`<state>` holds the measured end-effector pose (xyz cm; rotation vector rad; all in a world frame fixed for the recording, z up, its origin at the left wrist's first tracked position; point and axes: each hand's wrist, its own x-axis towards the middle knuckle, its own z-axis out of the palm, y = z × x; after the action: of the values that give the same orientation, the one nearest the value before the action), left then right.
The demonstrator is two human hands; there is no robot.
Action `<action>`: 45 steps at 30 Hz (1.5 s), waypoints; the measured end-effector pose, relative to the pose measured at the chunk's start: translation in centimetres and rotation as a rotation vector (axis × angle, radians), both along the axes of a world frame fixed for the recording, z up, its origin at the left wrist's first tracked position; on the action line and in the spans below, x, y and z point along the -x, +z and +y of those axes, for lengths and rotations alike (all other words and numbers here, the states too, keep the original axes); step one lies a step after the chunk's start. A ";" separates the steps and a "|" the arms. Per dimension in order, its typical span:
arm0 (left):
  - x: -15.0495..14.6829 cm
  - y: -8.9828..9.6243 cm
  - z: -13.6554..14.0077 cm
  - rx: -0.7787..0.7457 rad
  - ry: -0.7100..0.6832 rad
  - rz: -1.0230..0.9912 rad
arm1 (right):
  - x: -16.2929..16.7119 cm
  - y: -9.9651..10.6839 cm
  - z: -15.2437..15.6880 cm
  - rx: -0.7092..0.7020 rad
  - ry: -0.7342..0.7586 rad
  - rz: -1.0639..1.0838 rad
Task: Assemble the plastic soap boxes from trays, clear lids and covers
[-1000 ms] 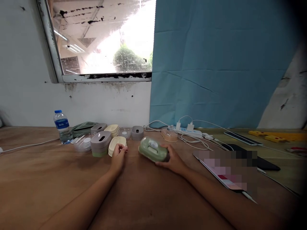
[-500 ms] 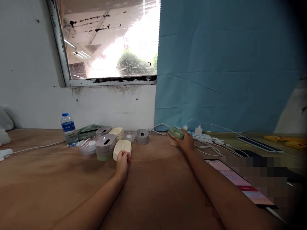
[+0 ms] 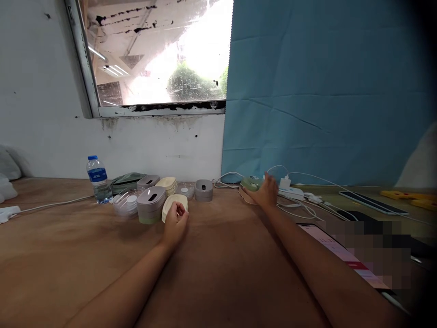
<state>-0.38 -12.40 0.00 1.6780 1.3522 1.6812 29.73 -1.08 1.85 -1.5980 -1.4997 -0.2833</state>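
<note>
My left hand (image 3: 175,224) is curled closed in front of a small stack of cream lids (image 3: 173,202), its fingers overlapping the near edge. Nothing shows between those fingers. At the back right my right hand (image 3: 268,192) has thumb and fingers apart beside a rounded green container (image 3: 251,183); whether it still touches it I cannot tell. Under the green container lies a flat tan piece (image 3: 244,197). Left of the cream stack stands a mauve box with a dark slot (image 3: 152,205). A grey slotted box (image 3: 204,191) stands behind it to the right.
Clear plastic lids (image 3: 124,203), another cream stack (image 3: 167,184) and a green pouch (image 3: 128,181) sit at the back. A water bottle (image 3: 99,180) stands left of them. Right lie a power strip (image 3: 290,193) with white cables and a phone (image 3: 341,253) on the brown tabletop (image 3: 218,273).
My right hand's fingers have loosened and lifted off the top of the green container. My left fingers have curled in more at the cream stack. The view has tilted slightly down.
</note>
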 end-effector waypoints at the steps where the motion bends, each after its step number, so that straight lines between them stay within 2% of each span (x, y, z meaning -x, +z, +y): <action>1: 0.5 0.2 0.1 -0.073 0.027 0.157 | 0.9 0.2 -0.1 -0.003 0.050 -0.048; 3: 1.4 0.5 0.3 -0.181 0.072 0.451 | 3.1 0.3 -0.2 0.025 0.186 -0.157; 6: 2.4 0.6 0.8 -0.184 0.096 0.656 | 7.4 -0.6 0.1 0.086 0.375 -0.294; 10: 2.9 0.2 1.2 -0.113 0.072 0.740 | 12.4 -2.2 1.3 0.113 0.426 -0.316; 14: 3.0 -0.1 1.4 -0.054 0.040 0.741 | 14.3 -3.1 2.8 0.145 0.435 -0.259; 18: 3.0 -0.1 1.6 -0.022 0.054 0.702 | 13.8 -3.0 3.8 0.134 0.522 -0.200; 22: 3.1 0.0 1.7 -0.033 0.076 0.694 | 12.0 -2.8 2.8 0.079 0.593 -0.087; 26: 3.1 0.0 1.7 -0.044 0.116 0.700 | 9.6 -3.6 -0.6 0.031 0.588 0.105; 32: 2.6 0.6 0.8 -0.165 0.168 0.624 | 5.9 -4.1 -7.9 0.084 0.600 0.362; 35: 1.8 1.1 -0.1 -0.233 0.085 0.552 | 4.5 -3.5 -11.3 0.093 0.594 0.433; 38: 0.6 1.2 -1.1 -0.231 -0.122 0.541 | 3.4 -2.6 -13.6 0.141 0.607 0.547; 42: -0.7 1.1 -2.3 -0.165 -0.469 0.591 | 2.7 -1.3 -14.8 0.175 0.669 0.657; 45: -0.9 0.9 -2.6 -0.083 -0.638 0.648 | 2.8 -1.0 -14.7 0.164 0.671 0.701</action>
<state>0.56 -14.98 0.88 2.4855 0.8114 0.8695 26.95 -15.82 0.89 -1.0447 -1.4000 0.7199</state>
